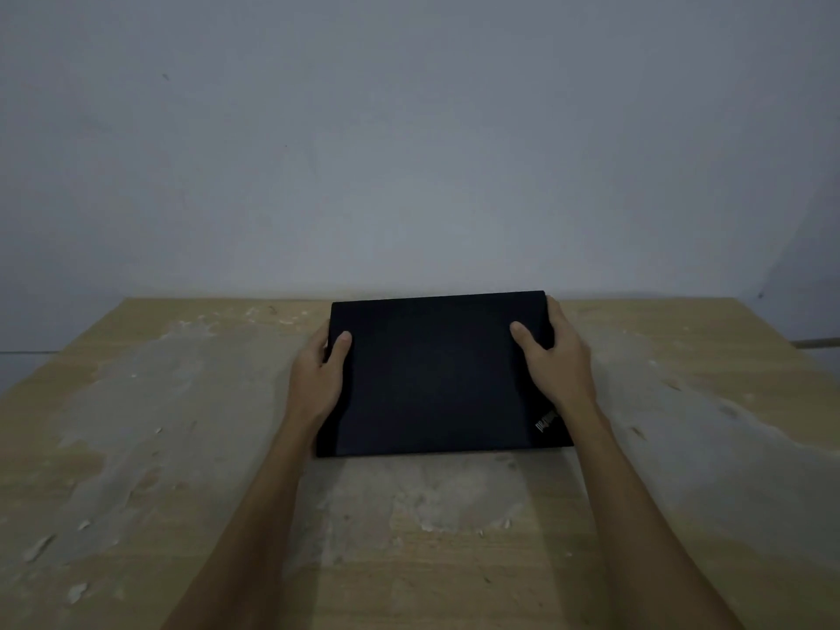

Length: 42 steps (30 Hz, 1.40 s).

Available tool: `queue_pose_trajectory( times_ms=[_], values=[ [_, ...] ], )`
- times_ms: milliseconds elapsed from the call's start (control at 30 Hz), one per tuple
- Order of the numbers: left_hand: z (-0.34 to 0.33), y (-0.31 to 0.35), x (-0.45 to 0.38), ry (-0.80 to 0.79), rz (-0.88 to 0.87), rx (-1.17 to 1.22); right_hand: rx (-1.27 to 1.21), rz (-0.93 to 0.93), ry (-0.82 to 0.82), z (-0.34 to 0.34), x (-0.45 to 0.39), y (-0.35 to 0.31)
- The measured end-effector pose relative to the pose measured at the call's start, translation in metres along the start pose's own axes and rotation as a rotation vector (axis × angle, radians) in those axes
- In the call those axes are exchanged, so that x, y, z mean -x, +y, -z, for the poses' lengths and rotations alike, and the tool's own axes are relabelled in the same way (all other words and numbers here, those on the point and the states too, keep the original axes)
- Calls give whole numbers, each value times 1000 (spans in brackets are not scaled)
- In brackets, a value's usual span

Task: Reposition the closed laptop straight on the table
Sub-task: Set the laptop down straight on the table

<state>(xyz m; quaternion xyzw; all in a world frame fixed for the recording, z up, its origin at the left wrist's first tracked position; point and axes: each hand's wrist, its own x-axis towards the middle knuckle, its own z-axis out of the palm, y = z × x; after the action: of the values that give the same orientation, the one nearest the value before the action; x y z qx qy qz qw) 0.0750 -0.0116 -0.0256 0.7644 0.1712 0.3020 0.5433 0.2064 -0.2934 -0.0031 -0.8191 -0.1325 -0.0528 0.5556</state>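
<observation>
While both hands clasp the closed laptop (436, 375) by its short sides, the straightening step looks to be under way rather than finished: the lid's far edge runs slightly uphill to the right, so the machine sits a little askew against the back edge of the worktop (136, 447). The left hand (318, 379) has its thumb on the lid and its fingers (323, 345) curled round the left side; the right hand (552, 361) grips the right side likewise, thumb on top. The laptop lies at the far middle of the worktop, close to the wall (409, 129), logo at its near right corner. The next move probably calls for a small twist, both hands turning together until the edges square with the worktop. Nothing else stands on the scuffed, patchy surface, so only the nearby wall limits the far corners' swing.
</observation>
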Motion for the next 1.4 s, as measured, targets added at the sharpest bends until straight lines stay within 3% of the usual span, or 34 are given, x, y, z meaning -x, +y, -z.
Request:
queue_pose_trajectory(
  times_ms=[267,500,700,1000,1267,1400],
  values=[
    [-6,-12,-11,57,105,-4,43,-108,-5,-9,-2,17],
    [-8,-13,-9,-100,126,-17,30,-209,-34,-10,-9,25],
    [-8,-14,-9,-129,79,-108,-55,-264,-81,-11,-10,29],
    [-6,-21,-16,-144,102,-388,127,-300,-119,-14,-18,36],
    [-6,-24,-16,-165,130,-459,209,-308,-171,-13,-16,36],
    [-7,-18,-13,-94,103,-452,330,-270,-135,-9,-10,25]
  ],
)
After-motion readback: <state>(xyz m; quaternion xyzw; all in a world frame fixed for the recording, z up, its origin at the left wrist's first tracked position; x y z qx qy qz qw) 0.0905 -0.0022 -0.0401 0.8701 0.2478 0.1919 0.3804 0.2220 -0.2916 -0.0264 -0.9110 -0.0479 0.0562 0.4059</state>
